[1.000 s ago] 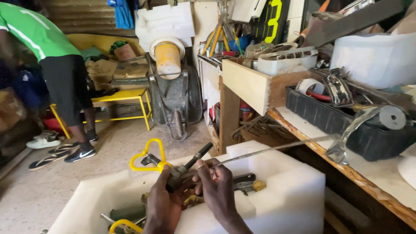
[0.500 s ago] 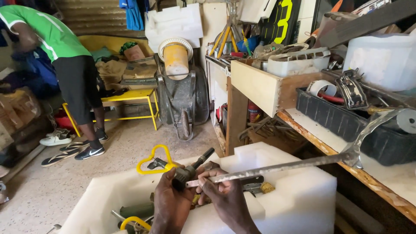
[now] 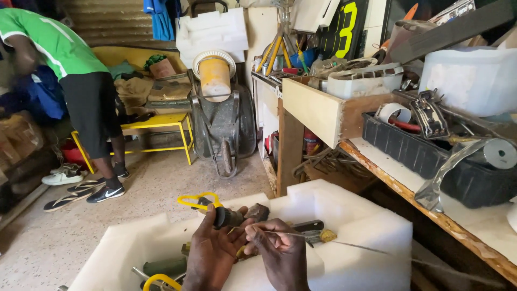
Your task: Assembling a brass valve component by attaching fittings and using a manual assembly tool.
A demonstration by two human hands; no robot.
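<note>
A thin wire (image 3: 344, 243) runs rightward over the white foam block (image 3: 355, 221), pinched in the right hand (image 3: 280, 253). The left hand (image 3: 212, 253) grips a dark-handled tool (image 3: 229, 216) beside it. The springy wire could slip and whip out, or bend, if the pinch loosens.

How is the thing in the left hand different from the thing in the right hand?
The left hand grips a short, thick, dark tool handle, while the right hand pinches a long, thin metal rod. The tool handle points up and away; the metal rod stretches out sideways to the right. Both are held over the white foam block.
</note>
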